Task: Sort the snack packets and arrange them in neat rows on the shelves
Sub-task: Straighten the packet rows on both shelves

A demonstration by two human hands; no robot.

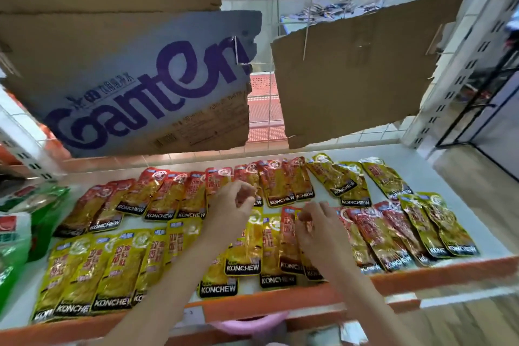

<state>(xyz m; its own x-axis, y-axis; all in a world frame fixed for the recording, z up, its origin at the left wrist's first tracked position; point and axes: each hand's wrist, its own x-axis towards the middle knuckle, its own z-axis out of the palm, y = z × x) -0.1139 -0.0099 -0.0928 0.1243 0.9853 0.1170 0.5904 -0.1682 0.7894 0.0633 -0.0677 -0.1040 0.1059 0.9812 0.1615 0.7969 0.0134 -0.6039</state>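
Flat KONCHEW snack packets cover the white shelf (438,177). Red packets (168,196) form the back row, and darker yellow ones (348,185) lie at the back right. Bright yellow packets (112,270) fill the front left, while red packets (373,236) and two yellow ones (438,227) overlap at the front right. In the middle front, yellow packets (250,244) lie unevenly beside a red packet (288,239). My right hand (317,230) pinches the top of that red packet. My left hand (233,205) hovers over the back row with loosely curled fingers, holding nothing.
A cardboard box with purple lettering (126,78) hangs low over the shelf's back left, and a torn cardboard sheet (351,73) stands at the back right. Green bags (16,233) sit at the left end. The shelf has an orange front lip (280,303).
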